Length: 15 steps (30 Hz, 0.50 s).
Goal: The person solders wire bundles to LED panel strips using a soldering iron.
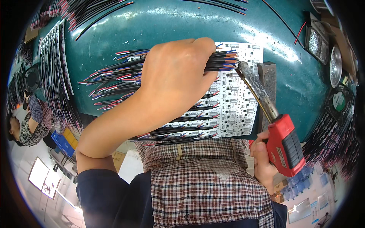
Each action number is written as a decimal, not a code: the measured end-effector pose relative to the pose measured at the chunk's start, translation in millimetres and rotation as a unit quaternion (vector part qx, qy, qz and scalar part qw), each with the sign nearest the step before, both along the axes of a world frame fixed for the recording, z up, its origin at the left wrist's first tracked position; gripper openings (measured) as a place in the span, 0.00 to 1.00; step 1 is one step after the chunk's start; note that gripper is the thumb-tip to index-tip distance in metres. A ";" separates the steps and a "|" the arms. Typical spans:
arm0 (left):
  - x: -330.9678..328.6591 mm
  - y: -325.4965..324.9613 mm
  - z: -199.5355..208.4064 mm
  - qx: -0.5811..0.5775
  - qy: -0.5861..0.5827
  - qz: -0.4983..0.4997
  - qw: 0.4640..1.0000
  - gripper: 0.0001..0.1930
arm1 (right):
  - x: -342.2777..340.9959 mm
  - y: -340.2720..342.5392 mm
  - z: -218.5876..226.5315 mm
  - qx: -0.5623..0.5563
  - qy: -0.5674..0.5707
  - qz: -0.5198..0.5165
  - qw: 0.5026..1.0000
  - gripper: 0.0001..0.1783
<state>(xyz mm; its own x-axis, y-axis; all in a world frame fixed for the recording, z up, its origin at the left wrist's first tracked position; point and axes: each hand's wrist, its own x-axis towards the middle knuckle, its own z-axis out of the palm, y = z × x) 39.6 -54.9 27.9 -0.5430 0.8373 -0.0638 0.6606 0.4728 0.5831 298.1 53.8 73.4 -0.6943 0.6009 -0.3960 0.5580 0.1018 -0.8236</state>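
My left hand (176, 68) is closed around a bundle of black cables (221, 63), palm down over a white circuit board panel (243, 114). Thin orange and blue wire ends stick out to the right of its fingers. In my right hand (263, 161) is a red soldering gun (283, 146) with a black ribbed grip. Its metal tip points up and left, close beside the wire ends; whether they touch I cannot tell. Along the panel's nearer rows lie several black cables (197, 118), their ends on the board. Red, white and blue leads fan out left of my hand.
A dark grey bar (268, 76) lies along the panel's right edge on the green table (304, 87). Cable piles rest at the far left (87, 13) and right (330, 148). Far right are a metal tray (317, 40) and a small fan (338, 102). Another person (32, 121) sits at left.
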 end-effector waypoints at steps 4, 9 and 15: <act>-1.0 0.4 0.2 -0.005 -0.013 0.012 1.000 0.10 | -3.4 -4.1 5.9 -0.025 -0.053 -0.021 0.998 0.07; -8.5 1.8 0.5 -0.004 -0.054 0.014 0.998 0.11 | 6.4 -1.6 0.0 0.000 -0.051 0.046 0.998 0.07; -8.9 1.0 -0.5 0.006 -0.064 0.014 0.998 0.11 | 1.1 -4.3 -2.2 -0.007 -0.046 0.043 0.998 0.08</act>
<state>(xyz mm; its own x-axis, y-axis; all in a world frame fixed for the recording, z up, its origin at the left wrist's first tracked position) 30.7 -53.9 27.4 -0.5546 0.8226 -0.1252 0.5661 0.4833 0.6678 299.1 49.5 71.2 -0.7026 0.5353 -0.4688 0.6216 0.1411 -0.7705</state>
